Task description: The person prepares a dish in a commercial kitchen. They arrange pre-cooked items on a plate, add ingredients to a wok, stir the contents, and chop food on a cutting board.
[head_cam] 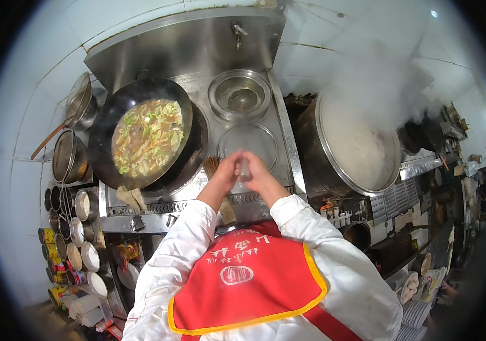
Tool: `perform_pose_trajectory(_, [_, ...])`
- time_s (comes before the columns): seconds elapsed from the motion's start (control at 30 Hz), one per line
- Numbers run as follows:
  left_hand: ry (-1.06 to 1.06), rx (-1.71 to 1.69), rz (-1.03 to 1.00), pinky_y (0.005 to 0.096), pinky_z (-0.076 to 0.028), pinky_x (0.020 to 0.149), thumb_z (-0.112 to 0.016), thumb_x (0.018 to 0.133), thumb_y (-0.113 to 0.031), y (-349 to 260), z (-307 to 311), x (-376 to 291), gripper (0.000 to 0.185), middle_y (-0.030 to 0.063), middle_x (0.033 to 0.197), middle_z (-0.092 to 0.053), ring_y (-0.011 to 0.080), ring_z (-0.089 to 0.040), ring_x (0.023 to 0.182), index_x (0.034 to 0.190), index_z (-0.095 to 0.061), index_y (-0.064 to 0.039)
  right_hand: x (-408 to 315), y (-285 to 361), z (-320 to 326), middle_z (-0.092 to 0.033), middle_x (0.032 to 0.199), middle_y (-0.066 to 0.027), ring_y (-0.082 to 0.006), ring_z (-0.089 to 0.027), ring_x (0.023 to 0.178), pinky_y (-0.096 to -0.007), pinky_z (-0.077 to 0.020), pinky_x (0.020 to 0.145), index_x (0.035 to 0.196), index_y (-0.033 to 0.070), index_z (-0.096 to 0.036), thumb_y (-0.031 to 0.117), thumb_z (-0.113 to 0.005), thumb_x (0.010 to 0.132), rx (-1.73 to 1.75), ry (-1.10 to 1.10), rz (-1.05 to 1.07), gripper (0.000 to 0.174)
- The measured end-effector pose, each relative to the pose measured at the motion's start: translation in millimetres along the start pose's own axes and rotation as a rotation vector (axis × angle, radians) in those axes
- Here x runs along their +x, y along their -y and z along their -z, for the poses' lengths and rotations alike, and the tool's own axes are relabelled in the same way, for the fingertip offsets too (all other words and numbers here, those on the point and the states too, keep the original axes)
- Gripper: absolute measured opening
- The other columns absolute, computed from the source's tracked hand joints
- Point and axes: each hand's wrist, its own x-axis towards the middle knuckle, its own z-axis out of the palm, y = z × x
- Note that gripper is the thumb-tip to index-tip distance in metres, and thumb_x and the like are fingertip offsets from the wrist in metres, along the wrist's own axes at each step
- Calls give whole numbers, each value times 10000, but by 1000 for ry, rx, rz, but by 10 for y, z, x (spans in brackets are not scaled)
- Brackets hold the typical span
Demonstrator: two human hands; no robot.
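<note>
My left hand (227,168) and my right hand (256,170) meet fingertip to fingertip over the steel stove top, palms turned inward. A blurred, pale grey, translucent streak (244,170) shows between them; whether it is water or a held object I cannot tell. Just beyond the hands lies a round, rimmed metal basin or opening (264,140), partly covered by them. Beside my left wrist leans a bamboo wok brush (211,164), its handle running under the forearm. To the left, a tilted black wok (102,128) holds cabbage in brown broth (149,136).
A steel bowl of liquid (239,76) sits at the back, below a wall tap (238,30). Steam rises from a large pot (324,140) on the right. Strainers (80,100) and seasoning tins (91,257) line the left. A cloth (131,198) touches the wok's edge.
</note>
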Motion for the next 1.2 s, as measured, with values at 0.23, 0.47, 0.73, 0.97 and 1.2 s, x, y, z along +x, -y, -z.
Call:
perform_pose_trajectory(0.23, [-252, -35, 9, 231, -515, 549, -469, 983, -200, -40, -384, -71, 236, 115, 878, -624, 184, -619, 720, 1033, -570, 7, -494, 87, 307, -609, 634, -64, -225, -597, 457, -281, -406, 397, 874, 90, -589, 568, -336, 985, -308, 292, -157, 552])
perform_pose_trajectory(0.47, [-192, -165, -118, 221, -428, 440, -515, 954, -97, 19, -376, -690, 215, 84, 884, -554, 107, -510, 598, 1126, -530, 31, -176, 51, 1106, -629, 774, -46, -155, -613, 641, -278, -454, 510, 903, 65, -595, 345, -539, 937, -333, -27, -118, 288])
perform_pose_trajectory(0.73, [-277, -83, -148, 227, -418, 384, -593, 914, -87, 62, -606, -1655, 345, 111, 895, -593, 106, -512, 519, 1221, -547, 64, 1057, 242, 1397, -655, 879, -82, -204, -661, 790, -358, -548, 651, 1134, 67, -535, 143, -553, 940, -343, -105, 43, 210])
perform_pose_trajectory(0.97, [-358, 102, -95, 230, -426, 427, -615, 881, -78, 172, -843, -2268, 474, 70, 865, -586, 100, -523, 519, 1321, -484, 42, 1662, 177, 1087, -649, 961, -113, -239, -651, 899, -412, -560, 755, 1177, 45, -524, 90, -496, 958, -116, -142, -16, 225])
perform_pose_trajectory(1.2, [-388, 275, -162, 248, -427, 464, -597, 873, -9, 179, -979, -2460, 540, 58, 858, -581, 115, -534, 551, 1389, -445, 35, 1952, -1, 1039, -658, 793, -68, -203, -646, 727, -325, -546, 655, 915, 45, -634, 133, -427, 995, -116, -64, -85, 239])
